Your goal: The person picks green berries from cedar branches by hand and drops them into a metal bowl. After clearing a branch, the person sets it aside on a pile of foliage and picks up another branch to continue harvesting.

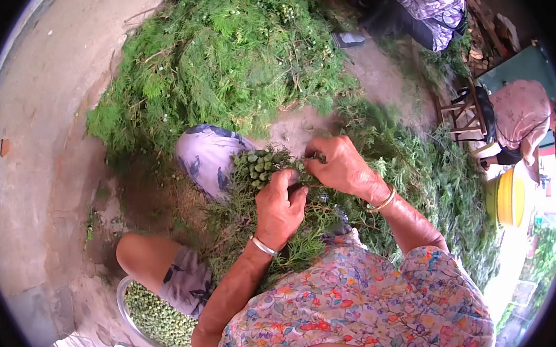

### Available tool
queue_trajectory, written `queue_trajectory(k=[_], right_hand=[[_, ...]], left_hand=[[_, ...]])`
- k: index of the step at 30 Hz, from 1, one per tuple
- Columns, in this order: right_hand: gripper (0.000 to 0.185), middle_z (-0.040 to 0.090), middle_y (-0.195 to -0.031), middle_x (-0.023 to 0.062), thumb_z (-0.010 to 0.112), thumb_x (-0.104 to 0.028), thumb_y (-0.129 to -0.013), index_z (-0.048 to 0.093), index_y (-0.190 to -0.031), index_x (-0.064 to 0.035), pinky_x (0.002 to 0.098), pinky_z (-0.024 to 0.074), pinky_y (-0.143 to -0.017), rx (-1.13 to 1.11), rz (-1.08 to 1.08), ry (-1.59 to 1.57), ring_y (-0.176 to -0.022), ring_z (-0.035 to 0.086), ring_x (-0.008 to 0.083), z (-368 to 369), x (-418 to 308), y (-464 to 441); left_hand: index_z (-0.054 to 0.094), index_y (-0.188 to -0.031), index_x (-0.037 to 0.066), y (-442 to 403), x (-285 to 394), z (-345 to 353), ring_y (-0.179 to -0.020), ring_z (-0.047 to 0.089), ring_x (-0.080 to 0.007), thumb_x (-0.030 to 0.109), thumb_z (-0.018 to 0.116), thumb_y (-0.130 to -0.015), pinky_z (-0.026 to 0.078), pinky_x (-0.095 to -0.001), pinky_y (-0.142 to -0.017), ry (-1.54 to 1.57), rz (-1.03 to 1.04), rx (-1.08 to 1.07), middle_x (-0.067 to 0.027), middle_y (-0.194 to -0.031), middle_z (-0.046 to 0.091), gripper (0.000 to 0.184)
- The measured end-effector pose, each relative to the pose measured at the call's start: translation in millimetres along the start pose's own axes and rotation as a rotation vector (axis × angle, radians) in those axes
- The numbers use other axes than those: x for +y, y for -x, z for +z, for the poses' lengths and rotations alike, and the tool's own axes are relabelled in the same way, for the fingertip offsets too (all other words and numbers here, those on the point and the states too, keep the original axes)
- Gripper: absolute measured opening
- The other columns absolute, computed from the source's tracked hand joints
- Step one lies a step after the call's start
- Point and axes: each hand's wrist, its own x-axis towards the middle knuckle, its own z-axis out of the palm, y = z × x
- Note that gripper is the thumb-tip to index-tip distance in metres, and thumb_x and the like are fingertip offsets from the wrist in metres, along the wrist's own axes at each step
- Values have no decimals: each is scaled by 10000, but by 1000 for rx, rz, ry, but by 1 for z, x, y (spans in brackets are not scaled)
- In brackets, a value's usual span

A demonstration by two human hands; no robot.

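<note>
Clustered round green cones (260, 167) are seen mid-frame, just up-left of the nearer left hand (278, 213), curled, its hold unclear; the right hand (342, 167) is held farther right, fingers bent in, grip hidden.

Rough concrete floor (46, 130), shiny metal bangle (264, 246), glossy yellow plastic tub (507, 197)

Rough concrete yard, heaped green branches (220, 62), stools (462, 114), yellow tub (508, 197)
</note>
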Motion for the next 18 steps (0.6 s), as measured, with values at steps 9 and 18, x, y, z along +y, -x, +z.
queue_trajectory(k=[9, 18], right_hand=[[170, 629, -711, 202, 617, -99, -712, 617, -817, 35, 373, 499, -617, 49, -44, -55, -662, 636, 293, 7, 15, -5], [138, 569, -656, 82, 547, -93, -833, 586, -768, 22, 193, 267, -376, 136, 474, -1114, -473, 417, 58, -29, 4, -2]], left_hand=[[528, -987, 12, 0, 1, -2, -765, 666, -254, 11, 704, -724, 520, -329, -673, -14, 1, -5, -125, -849, 644, 317], [528, -1005, -2, 1, -1, 0, -757, 665, -202, -21, 700, -726, 519, -291, -680, 83, 7, 50, -122, -832, 652, 329]])
